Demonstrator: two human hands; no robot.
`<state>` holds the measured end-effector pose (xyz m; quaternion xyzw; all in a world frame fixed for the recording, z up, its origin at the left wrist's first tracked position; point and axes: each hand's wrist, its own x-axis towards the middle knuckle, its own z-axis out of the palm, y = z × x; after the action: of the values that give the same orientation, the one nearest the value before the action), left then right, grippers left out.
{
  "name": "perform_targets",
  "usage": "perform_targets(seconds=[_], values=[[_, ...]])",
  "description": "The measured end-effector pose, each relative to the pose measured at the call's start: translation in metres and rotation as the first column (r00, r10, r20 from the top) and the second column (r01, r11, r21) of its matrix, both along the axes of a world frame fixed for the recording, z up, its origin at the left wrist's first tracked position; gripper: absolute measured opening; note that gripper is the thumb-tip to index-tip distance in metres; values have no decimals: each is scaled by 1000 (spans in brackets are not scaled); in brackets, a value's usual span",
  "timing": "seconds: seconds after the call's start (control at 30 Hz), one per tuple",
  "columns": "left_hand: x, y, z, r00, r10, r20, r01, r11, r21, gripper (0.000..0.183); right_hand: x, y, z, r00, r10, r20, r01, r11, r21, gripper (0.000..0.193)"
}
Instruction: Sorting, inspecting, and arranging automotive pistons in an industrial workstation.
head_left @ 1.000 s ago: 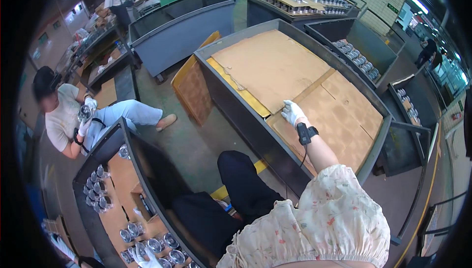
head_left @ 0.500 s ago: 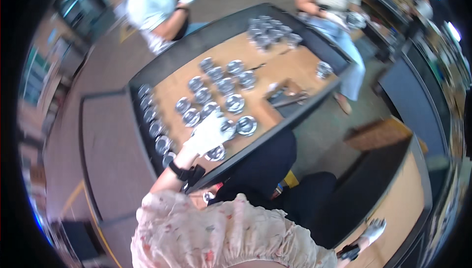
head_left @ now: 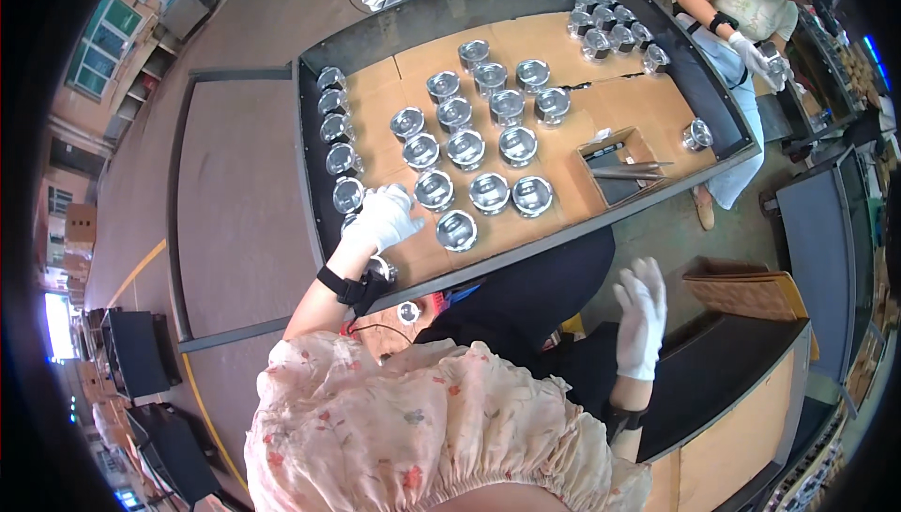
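Observation:
My left hand [head_left: 383,219], in a white glove, hovers over the tray's left part, beside a column of silver pistons [head_left: 343,160]. Its thumb is apart from its bent fingers and no object shows in it; what lies beneath the palm is hidden. One piston [head_left: 380,269] stands by the wrist, and another piston [head_left: 456,230] sits to the right of the hand. Raised beyond the tray's near edge, my right hand [head_left: 641,320], also gloved, is empty with its fingers stretched out. Several pistons [head_left: 466,149] stand in rows in the middle of the cardboard-lined tray [head_left: 422,29].
A cutout box [head_left: 610,174] in the tray holds metal tools and a pen. More pistons [head_left: 615,24] cluster at the far right, with a single piston [head_left: 697,135] near the right corner. Two people work beyond the tray. A dark-sided bench [head_left: 741,418] stands at my right.
My left hand has moved off a piston in the near rows to the left column. My right hand has risen from the bench on the right toward the tray. The view has shifted.

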<state>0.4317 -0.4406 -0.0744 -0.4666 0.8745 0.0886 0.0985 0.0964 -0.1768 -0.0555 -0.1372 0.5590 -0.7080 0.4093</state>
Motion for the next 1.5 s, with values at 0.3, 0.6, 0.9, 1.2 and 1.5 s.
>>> perform_targets(seconds=[0.3,0.6,0.9,1.2,1.5], values=[[-14,-88,-5,993,119,-10,-119,992,35,38,80,-173,20,383,832,-401,-689,547,477,49],[-20,-185,-124,993,21,120,-30,997,73,42,162,-263,-67,-464,722,-512,-566,203,799,40],[-80,-177,-86,897,128,423,-134,991,-17,17,179,-254,-154,-660,539,-523,-319,430,845,15],[9,-217,-191,959,-39,281,103,971,-216,20,221,-271,-147,-20,635,-772,-491,666,561,22],[-68,-219,-162,969,-174,173,190,978,-81,27,103,-141,96,508,291,-810,-97,954,282,15]])
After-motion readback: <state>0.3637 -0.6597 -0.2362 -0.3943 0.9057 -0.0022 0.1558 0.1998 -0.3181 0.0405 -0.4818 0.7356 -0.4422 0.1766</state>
